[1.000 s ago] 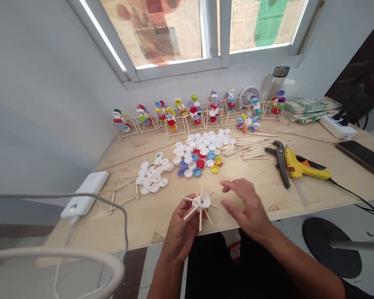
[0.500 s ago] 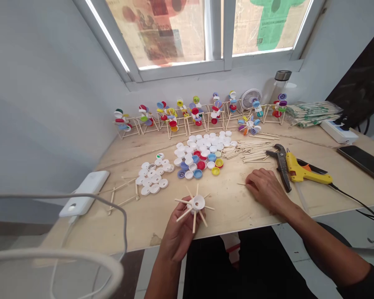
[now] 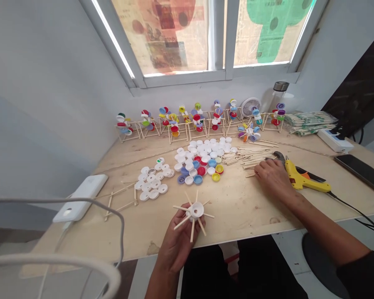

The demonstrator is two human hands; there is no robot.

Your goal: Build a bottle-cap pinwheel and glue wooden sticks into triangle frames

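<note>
My left hand [image 3: 176, 245] is closed around a white bottle cap with several wooden sticks radiating from it [image 3: 195, 211], held just above the near edge of the plywood table [image 3: 237, 207]. My right hand [image 3: 272, 176] lies palm down further right, at the near end of the pile of short wooden sticks [image 3: 252, 153]. Its fingers are curled by a stick, and whether they grip it is hidden. The yellow glue gun [image 3: 302, 180] and the dark cutters beside it lie just right of that hand.
Loose caps lie mid-table: white ones [image 3: 152, 180] to the left, white and coloured ones [image 3: 202, 160] in the centre. A row of finished cap-and-stick models [image 3: 193, 120] lines the wall. A white power bank [image 3: 81, 197], phone [image 3: 361, 168], power strip [image 3: 335, 139], small fan and bottle are also here.
My right hand has moved away from the cap-and-stick wheel, right and further back, to the stick pile beside the glue gun. My left hand keeps holding the wheel.
</note>
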